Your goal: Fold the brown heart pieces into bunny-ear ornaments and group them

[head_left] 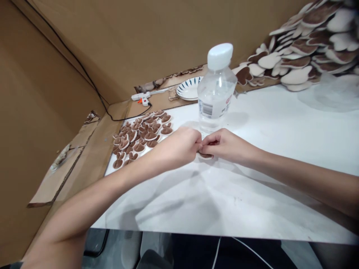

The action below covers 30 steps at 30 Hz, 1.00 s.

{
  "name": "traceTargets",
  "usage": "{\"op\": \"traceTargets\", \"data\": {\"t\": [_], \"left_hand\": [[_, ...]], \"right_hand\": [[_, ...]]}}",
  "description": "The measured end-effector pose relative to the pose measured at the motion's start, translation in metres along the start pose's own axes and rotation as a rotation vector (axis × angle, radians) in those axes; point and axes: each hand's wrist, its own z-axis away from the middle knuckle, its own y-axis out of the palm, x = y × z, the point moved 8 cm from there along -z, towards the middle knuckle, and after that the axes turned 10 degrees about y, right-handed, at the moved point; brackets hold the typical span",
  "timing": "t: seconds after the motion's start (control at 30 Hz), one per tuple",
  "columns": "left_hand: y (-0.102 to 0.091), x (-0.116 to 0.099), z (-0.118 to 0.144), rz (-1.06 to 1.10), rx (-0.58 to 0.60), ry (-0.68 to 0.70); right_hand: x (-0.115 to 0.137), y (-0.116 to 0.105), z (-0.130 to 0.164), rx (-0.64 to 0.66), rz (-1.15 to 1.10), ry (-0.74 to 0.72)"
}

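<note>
The left hand (179,147) and the right hand (224,146) meet fingertip to fingertip, both pinching one small brown-and-white ear-shaped piece (206,155) that lies on the white bench (280,149) just under them. Just beyond the fingers stands a clear water bottle (215,91). Past the left hand lies a cluster of similar pieces (141,136).

White counter (280,123), glossy, faint shadows on its surface under even overhead light. Brown cardboard walls (140,33) enclose it at back and left, meeting in a corner; a thin black cable (81,67) runs down the cardboard to that corner. Flat cardboard strip (92,149) lies along the counter's left edge. Below the near edge: dark floor area (196,254), a white cord (218,250), details unclear.
</note>
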Motion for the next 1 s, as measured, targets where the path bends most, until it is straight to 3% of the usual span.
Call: {"op": "traceTargets", "data": {"t": [0.3,0.57,0.83,1.0], "left_hand": [[0.012,-0.014,0.041,-0.184,-0.269,0.033],[0.022,-0.013,0.061,-0.211,-0.555,0.203],[0.021,-0.011,0.065,-0.120,-0.625,0.327],[0.021,-0.004,0.065,-0.075,-0.611,0.279]], "right_hand": [[0.008,-0.002,0.004,-0.023,-0.112,-0.040],[0.006,0.014,0.006,0.161,-0.353,0.019],[0.004,0.014,0.008,0.163,-0.340,0.041],[0.002,0.009,0.008,0.061,-0.321,0.036]]}}
